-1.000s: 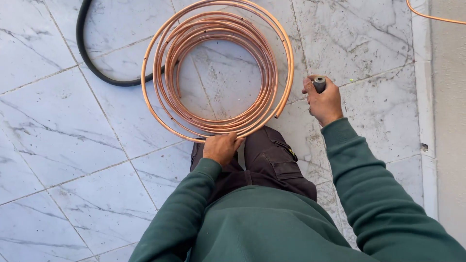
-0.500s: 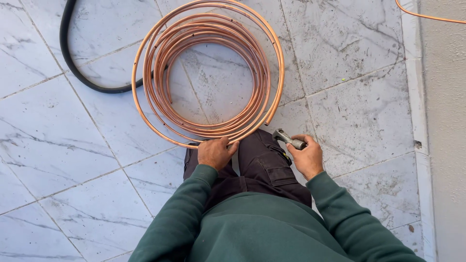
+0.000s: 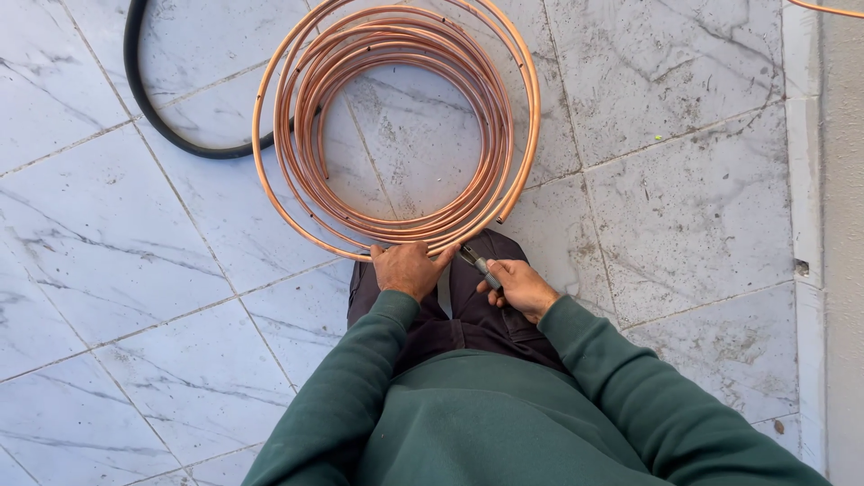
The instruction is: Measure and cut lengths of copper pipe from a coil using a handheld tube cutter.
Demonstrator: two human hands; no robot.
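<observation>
Gripping copper tube coil [image 3: 396,126] at near edge with left hand [image 3: 409,268], right hand [image 3: 520,286] just beside, fist closed round small grey-handled tool [image 3: 479,263].

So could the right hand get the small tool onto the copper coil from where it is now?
Probably yes. The right hand holds the small tool with its tip just short of the copper coil, nothing between them; the left hand grips the coil's near edge beside it.

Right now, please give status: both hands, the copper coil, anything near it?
Left hand grips copper tube coil at near edge. Right hand holds small grey tool beside it. Black hose runs under coil's far-left side.
</observation>
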